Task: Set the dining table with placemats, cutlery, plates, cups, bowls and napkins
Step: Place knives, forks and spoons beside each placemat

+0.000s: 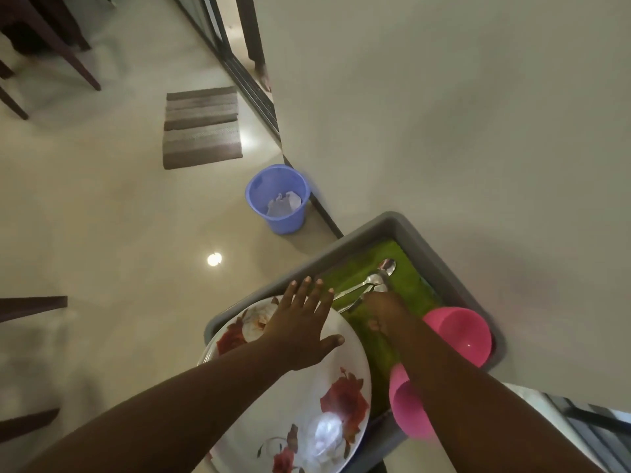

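Reaching into grey tray (444, 264) for cutlery. Left hand (300, 322) flat, fingers spread, over floral plate (327, 404) at tray's left. Spoons (372, 281) lie on green mat (413, 285), long axis running near-left to far-right, bowls far. Right hand (382, 312) nearer, fingers on handles; clamp cannot be told. Pink bowl (461, 332) right; pink cup (409, 411) near.

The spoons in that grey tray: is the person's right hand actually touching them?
Touching. The head view shows the right hand reaching into the grey tray, its fingers closing around the handles of the spoons on the green mat.
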